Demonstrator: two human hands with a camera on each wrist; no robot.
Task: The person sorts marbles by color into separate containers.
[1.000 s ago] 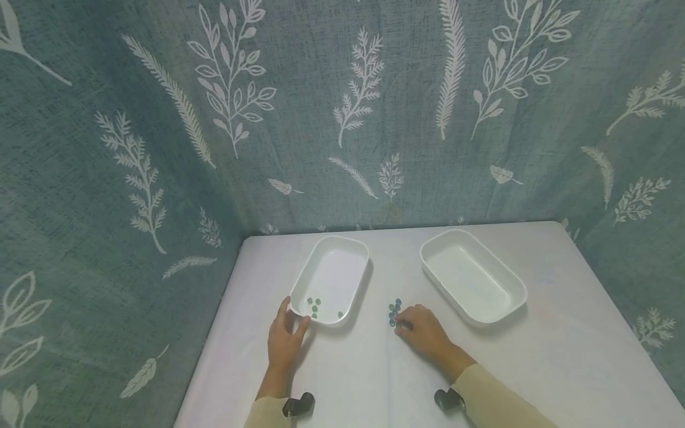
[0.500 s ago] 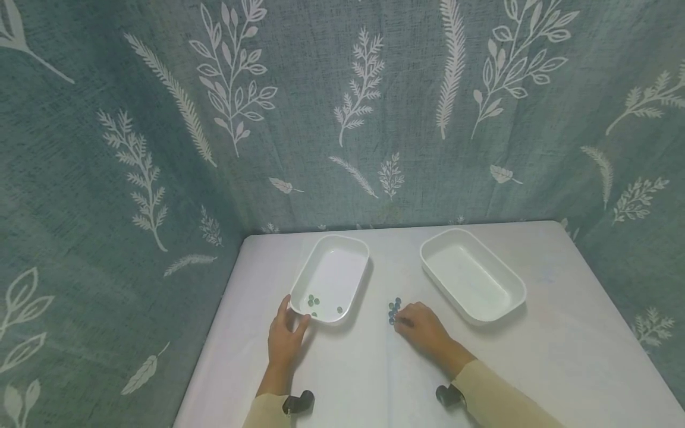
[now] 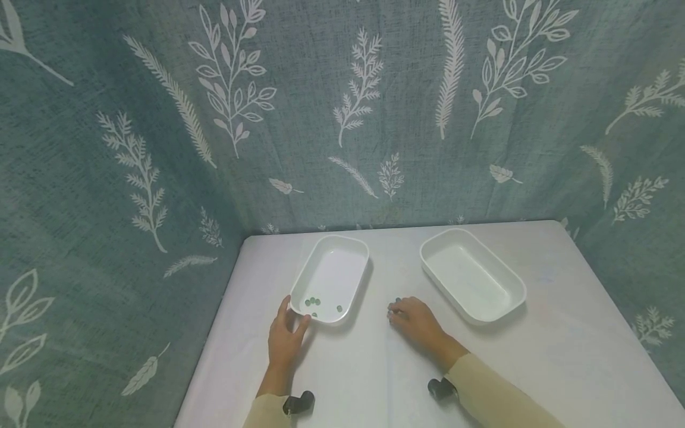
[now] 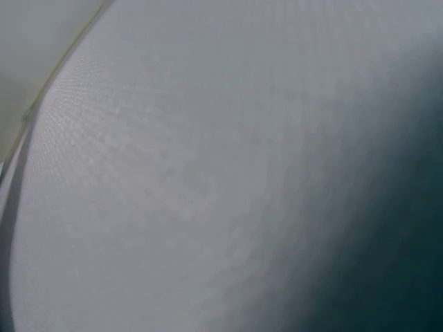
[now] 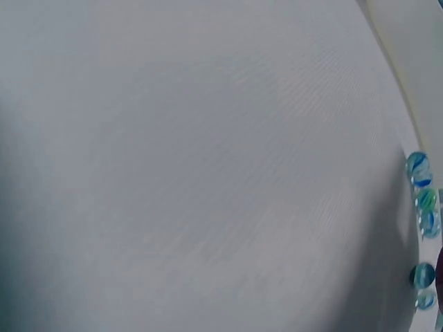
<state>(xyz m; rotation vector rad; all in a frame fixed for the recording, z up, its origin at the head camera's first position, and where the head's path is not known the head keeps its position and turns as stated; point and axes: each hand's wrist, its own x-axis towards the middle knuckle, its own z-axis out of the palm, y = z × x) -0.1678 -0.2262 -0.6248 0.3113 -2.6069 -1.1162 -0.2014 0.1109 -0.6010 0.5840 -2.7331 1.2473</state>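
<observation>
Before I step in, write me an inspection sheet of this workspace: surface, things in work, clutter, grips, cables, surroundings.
Surface: white table, creased down the middle.
Things: green marbles in the left tray; blue marbles, a green one among them, outside the trays; right tray stands apart.
Clutter: nothing seen.
Grips: left grip touches the left tray's near left corner; right grip is at the blue marbles, its hold unclear.
Cables: nothing seen; each wrist bears a black device.
Surroundings: leaf-print curtain behind and on both sides.
</observation>
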